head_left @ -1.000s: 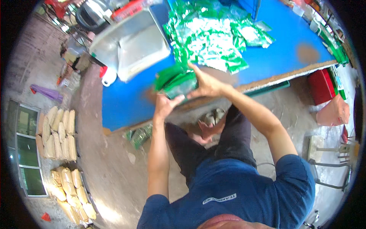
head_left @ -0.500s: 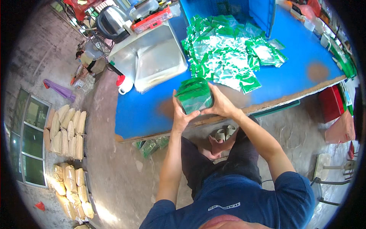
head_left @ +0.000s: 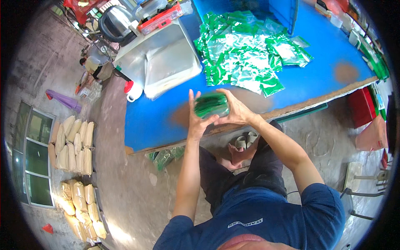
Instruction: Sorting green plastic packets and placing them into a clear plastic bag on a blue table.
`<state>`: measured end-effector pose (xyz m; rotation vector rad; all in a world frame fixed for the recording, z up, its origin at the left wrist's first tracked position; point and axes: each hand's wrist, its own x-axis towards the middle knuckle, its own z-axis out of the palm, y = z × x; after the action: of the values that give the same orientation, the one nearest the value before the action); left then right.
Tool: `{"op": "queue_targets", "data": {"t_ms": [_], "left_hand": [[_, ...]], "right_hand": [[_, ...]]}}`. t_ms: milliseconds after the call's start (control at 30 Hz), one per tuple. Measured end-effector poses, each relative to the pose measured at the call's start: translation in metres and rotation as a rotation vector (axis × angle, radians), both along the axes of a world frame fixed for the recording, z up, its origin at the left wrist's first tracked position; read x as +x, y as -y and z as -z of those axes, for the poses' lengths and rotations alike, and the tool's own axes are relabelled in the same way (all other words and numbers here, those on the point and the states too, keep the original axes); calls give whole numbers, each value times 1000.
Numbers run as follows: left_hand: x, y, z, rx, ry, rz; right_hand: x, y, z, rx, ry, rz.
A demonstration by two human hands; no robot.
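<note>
A thick stack of green-and-clear plastic packets (head_left: 211, 105) is held over the near edge of the blue tabletop, its face blurred by motion. My left hand (head_left: 198, 121) supports the stack on the left, with its thumb along the near side and its fingers pointing up. From the right, my right hand (head_left: 236, 110) grips the same stack, fingers curled over the far corner and thumb close to the left thumb. Beyond both hands spreads a loose pile of shiny green packets (head_left: 243, 54), partly spilling from a blue plastic crate (head_left: 283, 14) lying behind it.
On the blue table (head_left: 156, 129), left of the pile, a metal tray (head_left: 132, 62) contains flat clear bags (head_left: 171, 66). A red-capped white bottle (head_left: 134, 92) and a kettle (head_left: 118, 23) stand nearby. Stacked sacks (head_left: 71, 143) line the left wall; another person (head_left: 91, 66) bends farther off.
The stack has tipped between my hands, so its face looks shallower and more of the packet edges shows. Both hands remain around it; the whole view has shifted slightly.
</note>
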<state>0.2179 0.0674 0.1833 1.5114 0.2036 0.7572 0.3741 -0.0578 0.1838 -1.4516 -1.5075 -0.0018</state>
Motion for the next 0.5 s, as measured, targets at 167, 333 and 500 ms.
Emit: {"op": "queue_targets", "data": {"t_ms": [167,333,500], "left_hand": [[7,6,3,-148,130,-123],[8,50,22,-527,336,13],[-4,28,-2,-232,203,-8]], "right_hand": [[0,-7,6,-188,-472,29],[-27,-12,-2,-104,-1056,-220],[15,3,-3,113,-934,-287]]}}
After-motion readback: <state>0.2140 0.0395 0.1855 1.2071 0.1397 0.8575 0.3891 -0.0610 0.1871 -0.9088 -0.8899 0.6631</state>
